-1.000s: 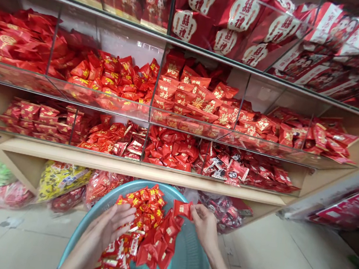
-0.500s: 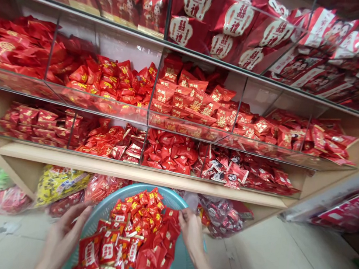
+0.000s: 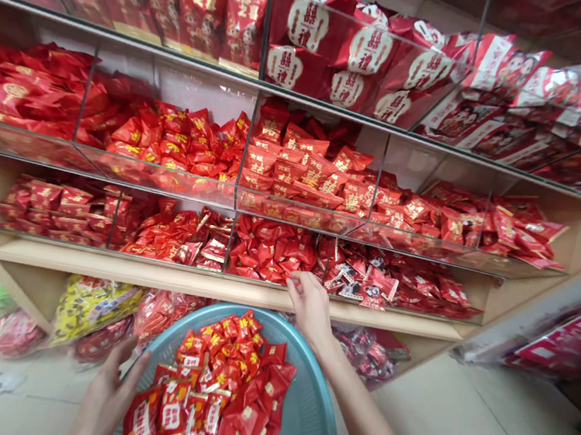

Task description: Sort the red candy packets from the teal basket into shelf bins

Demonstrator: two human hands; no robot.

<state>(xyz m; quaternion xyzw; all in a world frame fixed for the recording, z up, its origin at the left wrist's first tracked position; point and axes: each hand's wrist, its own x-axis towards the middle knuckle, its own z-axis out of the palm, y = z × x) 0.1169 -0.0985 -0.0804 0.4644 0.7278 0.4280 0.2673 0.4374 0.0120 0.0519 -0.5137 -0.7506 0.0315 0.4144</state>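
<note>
A teal plastic basin (image 3: 309,420) sits low in front of me, heaped with several red wrapped candies (image 3: 226,380). My left hand (image 3: 109,393) rests on the basin's left rim, fingers spread and open. My right hand (image 3: 308,305) reaches up to the front edge of the lowest clear bin, beside the plain red candies (image 3: 272,251); its fingers are curled at the bin's lip and I cannot see whether anything is in them.
Clear acrylic bins (image 3: 239,200) in tiers hold red candy packets, with larger red bags (image 3: 303,41) on top. A wooden shelf edge (image 3: 207,281) runs below. Bagged sweets (image 3: 91,302) lie underneath on the tiled floor (image 3: 457,418).
My right hand left the basin and rose to the lower bin's edge. My left hand moved from the candy pile to the basin's left rim. The view tilted down slightly.
</note>
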